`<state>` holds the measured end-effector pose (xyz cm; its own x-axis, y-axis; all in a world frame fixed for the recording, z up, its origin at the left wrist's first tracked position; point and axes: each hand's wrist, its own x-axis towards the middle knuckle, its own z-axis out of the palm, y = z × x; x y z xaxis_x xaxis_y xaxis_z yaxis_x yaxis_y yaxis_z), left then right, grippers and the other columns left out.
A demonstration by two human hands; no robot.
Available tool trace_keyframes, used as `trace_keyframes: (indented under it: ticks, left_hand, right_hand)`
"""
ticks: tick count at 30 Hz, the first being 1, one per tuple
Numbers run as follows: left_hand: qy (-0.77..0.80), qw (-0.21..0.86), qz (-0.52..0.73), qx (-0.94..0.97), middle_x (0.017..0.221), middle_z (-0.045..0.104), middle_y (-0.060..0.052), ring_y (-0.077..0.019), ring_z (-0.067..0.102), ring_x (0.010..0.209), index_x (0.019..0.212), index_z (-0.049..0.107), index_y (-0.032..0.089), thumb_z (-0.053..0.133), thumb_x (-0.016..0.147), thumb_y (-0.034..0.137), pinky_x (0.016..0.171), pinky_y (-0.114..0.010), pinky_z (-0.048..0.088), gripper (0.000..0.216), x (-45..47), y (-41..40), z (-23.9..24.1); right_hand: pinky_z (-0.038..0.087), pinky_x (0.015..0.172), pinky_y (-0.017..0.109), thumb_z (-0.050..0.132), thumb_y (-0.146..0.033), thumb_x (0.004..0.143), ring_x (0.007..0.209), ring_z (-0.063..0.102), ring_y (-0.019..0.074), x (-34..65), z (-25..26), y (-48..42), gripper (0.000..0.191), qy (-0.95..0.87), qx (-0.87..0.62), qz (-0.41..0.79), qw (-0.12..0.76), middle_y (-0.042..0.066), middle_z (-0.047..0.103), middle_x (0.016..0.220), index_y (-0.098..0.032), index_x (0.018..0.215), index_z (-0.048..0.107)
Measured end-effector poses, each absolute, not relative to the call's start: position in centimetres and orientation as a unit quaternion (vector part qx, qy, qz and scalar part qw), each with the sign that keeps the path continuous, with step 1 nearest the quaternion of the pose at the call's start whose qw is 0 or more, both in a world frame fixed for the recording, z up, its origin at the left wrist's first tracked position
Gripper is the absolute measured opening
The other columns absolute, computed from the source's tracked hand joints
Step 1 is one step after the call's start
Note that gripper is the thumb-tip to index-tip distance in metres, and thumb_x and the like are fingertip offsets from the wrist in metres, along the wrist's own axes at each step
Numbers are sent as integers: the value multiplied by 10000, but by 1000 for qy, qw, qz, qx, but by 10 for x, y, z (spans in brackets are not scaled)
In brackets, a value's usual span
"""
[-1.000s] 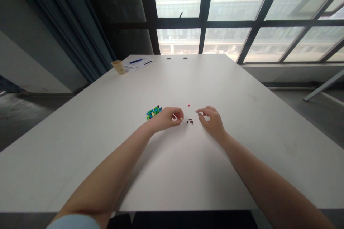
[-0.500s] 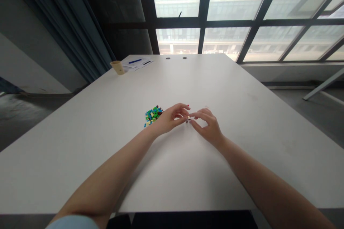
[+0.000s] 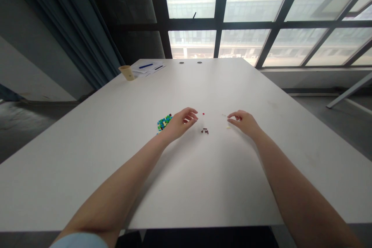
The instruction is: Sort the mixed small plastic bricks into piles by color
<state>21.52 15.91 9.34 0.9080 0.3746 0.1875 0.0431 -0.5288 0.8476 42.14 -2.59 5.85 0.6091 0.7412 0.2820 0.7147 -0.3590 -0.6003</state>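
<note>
My left hand (image 3: 180, 121) rests on the white table (image 3: 186, 178) with its fingers loosely apart and nothing in them. Just left of it lies a small heap of green, blue and yellow toy bricks (image 3: 164, 122). My right hand (image 3: 244, 121) hovers low at the right, fingers slightly curled and parted. A tiny pale yellow brick (image 3: 228, 126) lies on the table right by its thumb tip. Between my hands sit a few dark brown bricks (image 3: 205, 131) and one red brick (image 3: 203, 114). A small clear piece (image 3: 223, 115) lies just beyond my right fingertips.
A paper cup (image 3: 127, 73) and papers with a blue pen (image 3: 147, 67) sit at the table's far left corner. Two round cable holes (image 3: 190, 62) mark the far edge. Large windows rise behind, and a dark curtain hangs at the left.
My hands met over the dark bricks and the pale yellow brick passed from left to right. Both hands then drew apart, and the pale brick now lies by my right thumb.
</note>
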Motion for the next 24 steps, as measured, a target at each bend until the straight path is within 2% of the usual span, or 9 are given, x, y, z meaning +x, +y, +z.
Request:
trace_keyframes:
  ticks: [4, 10, 15, 20, 24]
  left_hand:
    - [141, 442, 164, 870, 909, 630, -59, -135, 583, 803, 993, 528, 179, 516, 780, 341, 679, -252, 453, 268, 214, 161, 95]
    - [152, 414, 149, 885, 894, 641, -56, -148, 593, 800, 988, 542, 188, 515, 772, 358, 691, -270, 462, 275, 214, 163, 92]
    - [177, 368, 152, 900, 892, 647, -44, -144, 589, 776, 960, 574, 193, 503, 774, 357, 698, -269, 468, 257, 213, 174, 92]
    - [256, 218, 156, 929, 886, 655, -56, -162, 584, 764, 934, 620, 183, 444, 789, 296, 729, -284, 457, 254, 201, 204, 100]
    - [288, 92, 60, 951, 940, 651, -77, -204, 581, 857, 857, 673, 197, 468, 732, 201, 771, -294, 435, 240, 194, 222, 94]
  right_hand:
    - [276, 527, 252, 594, -376, 673, 523, 380, 97, 448, 43, -41, 238, -432, -847, 123, 284, -27, 444, 569, -200, 779, 713]
    - [225, 485, 252, 598, -411, 650, 476, 331, 84, 453, 40, -47, 295, -427, -842, 193, 265, -42, 403, 517, -193, 809, 717]
    - [224, 476, 245, 623, -426, 624, 480, 325, 79, 453, 43, -48, 320, -440, -834, 205, 261, -41, 396, 531, -199, 826, 724]
    - [218, 482, 249, 597, -466, 641, 474, 307, 76, 451, 47, -49, 369, -408, -841, 197, 296, -42, 397, 511, -174, 829, 720]
    - [207, 484, 253, 575, -484, 653, 478, 301, 82, 449, 48, -49, 386, -390, -846, 163, 326, -48, 364, 492, -159, 815, 708]
